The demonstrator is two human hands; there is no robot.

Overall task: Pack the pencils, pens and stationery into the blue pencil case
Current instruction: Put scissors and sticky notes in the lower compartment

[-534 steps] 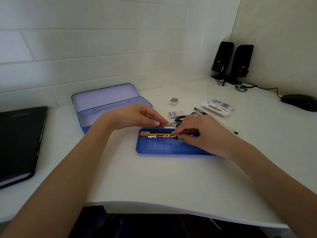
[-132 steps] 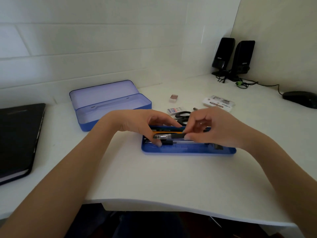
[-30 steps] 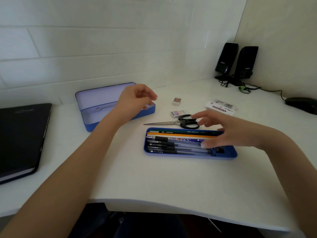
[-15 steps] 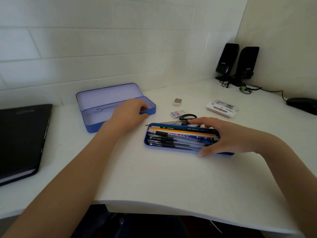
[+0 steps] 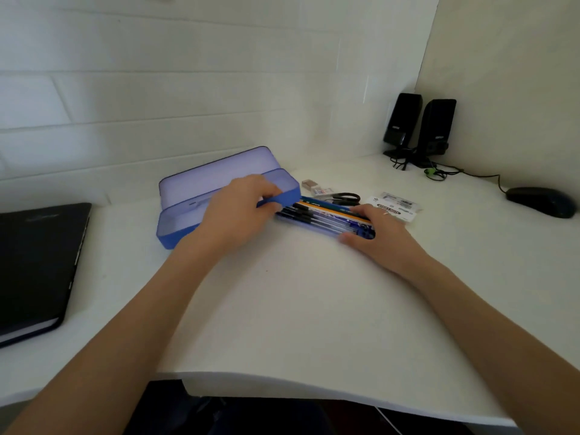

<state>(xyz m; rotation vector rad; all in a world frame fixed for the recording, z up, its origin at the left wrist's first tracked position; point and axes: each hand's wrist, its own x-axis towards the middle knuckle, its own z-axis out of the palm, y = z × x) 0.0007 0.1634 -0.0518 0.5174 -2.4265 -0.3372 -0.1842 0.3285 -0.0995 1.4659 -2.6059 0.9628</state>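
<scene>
The open blue pencil case (image 5: 175, 227) lies at mid-desk, its lid (image 5: 213, 174) leaning back. My left hand (image 5: 238, 211) grips the case's front wall near its right end. Just right of it sits the blue inner tray (image 5: 357, 231), filled with several black pens (image 5: 310, 216) and pencils (image 5: 332, 208). My right hand (image 5: 376, 233) holds the tray's right end, with the thumb at the near edge and the fingers over the far edge. The tray's left end touches or overlaps the case's right corner. Behind the tray lie black scissors (image 5: 346, 197), an eraser (image 5: 310, 184), a small box (image 5: 323, 191) and a sticky-note pack (image 5: 394, 207).
A black laptop (image 5: 34, 265) lies at the left edge of the white desk (image 5: 298, 309). Two black speakers (image 5: 420, 127) with cables stand in the back right corner. A black mouse (image 5: 539, 200) rests at far right. The desk's front edge runs close below my forearms.
My left hand has closed on the case's front wall. My right hand has slid the filled tray left and back until it meets the case. The camera has tilted down a little.
</scene>
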